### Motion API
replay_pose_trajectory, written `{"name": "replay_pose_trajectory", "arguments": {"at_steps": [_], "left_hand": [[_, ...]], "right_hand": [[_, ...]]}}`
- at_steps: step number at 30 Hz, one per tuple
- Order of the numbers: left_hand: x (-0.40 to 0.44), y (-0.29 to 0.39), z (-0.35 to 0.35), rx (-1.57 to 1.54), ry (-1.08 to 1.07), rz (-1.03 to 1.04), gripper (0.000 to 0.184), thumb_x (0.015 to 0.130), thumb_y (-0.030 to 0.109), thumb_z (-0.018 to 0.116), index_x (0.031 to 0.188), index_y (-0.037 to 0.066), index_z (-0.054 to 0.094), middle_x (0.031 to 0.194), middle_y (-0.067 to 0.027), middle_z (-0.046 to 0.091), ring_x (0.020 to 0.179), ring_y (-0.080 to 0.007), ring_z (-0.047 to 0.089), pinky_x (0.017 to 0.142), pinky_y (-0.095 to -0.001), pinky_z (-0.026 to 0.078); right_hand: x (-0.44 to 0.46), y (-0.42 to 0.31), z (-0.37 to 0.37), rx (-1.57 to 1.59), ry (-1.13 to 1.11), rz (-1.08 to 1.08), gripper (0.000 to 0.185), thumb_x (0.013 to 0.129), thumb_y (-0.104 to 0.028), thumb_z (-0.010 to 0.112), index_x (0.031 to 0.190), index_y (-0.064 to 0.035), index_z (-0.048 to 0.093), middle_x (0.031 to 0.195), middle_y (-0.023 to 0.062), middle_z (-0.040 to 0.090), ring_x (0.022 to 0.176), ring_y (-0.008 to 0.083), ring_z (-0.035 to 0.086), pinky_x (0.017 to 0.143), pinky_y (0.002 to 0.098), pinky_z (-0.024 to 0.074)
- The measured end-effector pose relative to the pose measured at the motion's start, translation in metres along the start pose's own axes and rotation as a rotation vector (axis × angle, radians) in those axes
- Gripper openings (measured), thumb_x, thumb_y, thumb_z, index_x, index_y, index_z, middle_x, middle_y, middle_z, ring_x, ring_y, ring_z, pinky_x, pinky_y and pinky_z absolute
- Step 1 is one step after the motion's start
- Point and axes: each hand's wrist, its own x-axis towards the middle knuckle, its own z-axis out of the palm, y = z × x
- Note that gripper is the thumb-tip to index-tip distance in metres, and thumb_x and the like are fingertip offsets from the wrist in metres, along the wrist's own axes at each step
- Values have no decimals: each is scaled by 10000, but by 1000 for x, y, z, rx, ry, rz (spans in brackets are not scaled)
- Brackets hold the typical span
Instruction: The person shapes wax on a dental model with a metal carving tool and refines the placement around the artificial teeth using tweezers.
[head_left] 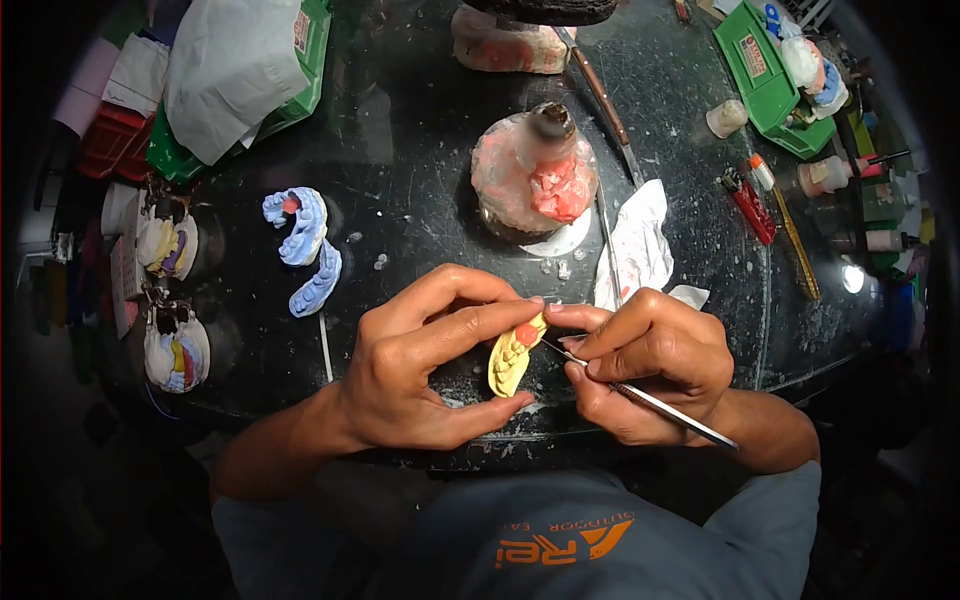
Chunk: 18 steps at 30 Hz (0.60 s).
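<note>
Between the thumb and fingers of my left hand (pixel 430 360) is a small yellow dental cast (pixel 508 372), held tilted above the table edge. A lump of pink wax (pixel 526 334) sits on its teeth near the upper end. My right hand (pixel 655 365) grips a thin metal dental carver (pixel 665 405) like a pen. The carver's fine tip points at the cast's right side, close to the wax; whether it touches, I cannot tell. My right index finger reaches to the cast's upper end, beside the left fingertips.
A wax-covered burner (pixel 535 175) stands ahead, beside a crumpled white tissue (pixel 640 240) and a wooden-handled knife (pixel 600 95). Blue dental casts (pixel 300 235) lie left, near mounted casts (pixel 178 345). Green trays (pixel 765 80) sit at the back; a red-handled tool (pixel 750 208) and a brush (pixel 790 235) lie right.
</note>
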Motion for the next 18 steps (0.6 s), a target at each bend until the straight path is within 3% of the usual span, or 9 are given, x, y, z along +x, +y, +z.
{"name": "replay_pose_trajectory", "arguments": {"at_steps": [18], "left_hand": [[-1, 3, -1, -11, -35, -64, 724, 629, 169, 1017, 1266, -30, 735, 1102, -140, 645, 895, -160, 674, 747, -264, 567]], "right_hand": [[-2, 0, 7, -24, 40, -35, 165, 745, 105, 808, 785, 8, 681, 810, 119, 711, 682, 166, 717, 894, 421, 674]]}}
